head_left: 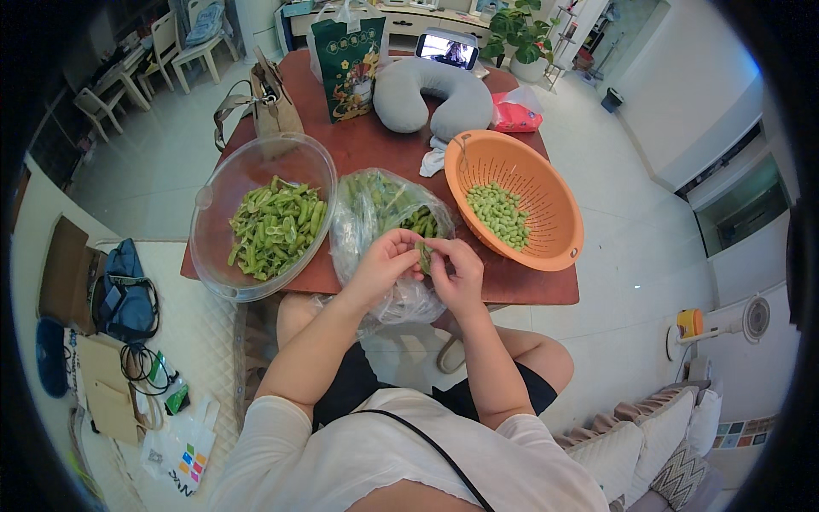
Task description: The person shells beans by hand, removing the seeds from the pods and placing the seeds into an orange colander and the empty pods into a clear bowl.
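Observation:
Both my hands meet over a clear plastic bag (pixel 354 224) of green bean pods at the table's near edge. Between my fingertips is a single green pod (pixel 424 256). My left hand (pixel 390 258) pinches it from one side, and my right hand (pixel 456 271) grips it from the other. To the left, a clear plastic bowl (pixel 212 213) holds a heap of green pods (pixel 275 226), several of them looking split. On the right, an orange colander (pixel 546 200) tilts toward me with shelled green beans (pixel 497 215) in its bottom.
Behind the bowls on the red-brown table (pixel 358 154) stand a beige handbag (pixel 275 107), a dark green paper bag (pixel 345 72), a grey neck pillow (pixel 401 98), a propped phone (pixel 448 49) and a pink tissue pack (pixel 514 111). A quilted sofa (pixel 200 316) lies at my left.

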Tool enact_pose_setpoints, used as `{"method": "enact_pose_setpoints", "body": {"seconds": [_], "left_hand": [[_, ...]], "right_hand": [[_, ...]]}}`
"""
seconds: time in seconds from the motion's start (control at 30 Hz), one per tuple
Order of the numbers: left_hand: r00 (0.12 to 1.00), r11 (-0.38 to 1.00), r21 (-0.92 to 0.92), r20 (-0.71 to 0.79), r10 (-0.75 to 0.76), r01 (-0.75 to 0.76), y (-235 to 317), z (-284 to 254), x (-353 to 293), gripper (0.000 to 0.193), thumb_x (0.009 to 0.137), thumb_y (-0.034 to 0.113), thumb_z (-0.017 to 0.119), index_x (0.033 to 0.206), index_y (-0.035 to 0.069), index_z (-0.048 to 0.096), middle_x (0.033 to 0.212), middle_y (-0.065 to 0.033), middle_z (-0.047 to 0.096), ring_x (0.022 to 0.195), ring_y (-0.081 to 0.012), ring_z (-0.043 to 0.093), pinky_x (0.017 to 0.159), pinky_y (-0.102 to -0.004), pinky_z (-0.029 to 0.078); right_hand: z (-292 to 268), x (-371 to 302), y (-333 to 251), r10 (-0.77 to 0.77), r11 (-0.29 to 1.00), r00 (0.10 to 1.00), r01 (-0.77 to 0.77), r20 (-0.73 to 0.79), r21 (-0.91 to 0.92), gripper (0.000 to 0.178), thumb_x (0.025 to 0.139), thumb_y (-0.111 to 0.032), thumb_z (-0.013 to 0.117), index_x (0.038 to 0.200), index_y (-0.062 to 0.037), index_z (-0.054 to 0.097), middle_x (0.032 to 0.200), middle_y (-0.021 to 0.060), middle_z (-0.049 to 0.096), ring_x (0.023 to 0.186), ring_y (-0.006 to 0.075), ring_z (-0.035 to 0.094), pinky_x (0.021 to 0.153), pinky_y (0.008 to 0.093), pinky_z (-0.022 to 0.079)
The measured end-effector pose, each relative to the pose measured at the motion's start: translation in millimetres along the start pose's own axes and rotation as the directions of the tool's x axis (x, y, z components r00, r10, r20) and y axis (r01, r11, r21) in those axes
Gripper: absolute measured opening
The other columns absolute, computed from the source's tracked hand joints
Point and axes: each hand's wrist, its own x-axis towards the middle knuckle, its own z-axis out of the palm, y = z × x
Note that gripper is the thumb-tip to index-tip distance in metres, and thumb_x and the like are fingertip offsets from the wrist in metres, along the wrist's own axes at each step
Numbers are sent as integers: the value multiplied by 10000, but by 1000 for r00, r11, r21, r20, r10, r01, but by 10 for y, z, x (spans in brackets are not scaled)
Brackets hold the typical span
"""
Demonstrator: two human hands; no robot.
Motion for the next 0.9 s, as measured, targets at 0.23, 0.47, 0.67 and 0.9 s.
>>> {"method": "enact_pose_setpoints", "body": {"seconds": [0.23, 0.47, 0.67, 0.9], "left_hand": [[999, 971, 234, -15, -35, 38, -30, 68, -12, 154, 929, 145, 433, 1001, 25, 498, 839, -35, 558, 681, -88, 558, 596, -225, 481], [994, 961, 271, 82, -69, 44, -104, -44, 19, 179, 947, 186, 411, 962, 34, 506, 827, -25, 568, 685, -86, 571, 606, -223, 494], [999, 959, 283, 49, -16, 1, -129, -7, 18, 102, 920, 131, 464, 954, 36, 481, 790, -21, 557, 656, -85, 565, 589, -219, 487], [1000, 957, 291, 8, 24, -26, -80, 48, -6, 80, 889, 78, 468, 939, 19, 486, 691, -22, 529, 562, -78, 521, 511, -208, 455]], "right_hand": [[7, -8, -35, 83, 996, 996, -82, -41, 35, 185, 694, 44, 612, 869, -16, 623, 678, 97, 576, 595, 217, 553, 541, 301, 442], [-15, 29, -68, 106, 992, 994, -106, 2, -68, 156, 711, 14, 624, 866, -7, 626, 667, 105, 548, 611, 240, 543, 554, 313, 431], [14, 0, 14, 86, 996, 996, -86, 13, 29, 147, 746, 12, 586, 886, 3, 628, 693, 112, 553, 629, 255, 547, 563, 318, 436], [8, 14, -19, 66, 998, 997, -66, 36, -5, 155, 725, 13, 622, 878, -4, 636, 717, 111, 571, 653, 246, 565, 576, 314, 446]]}}
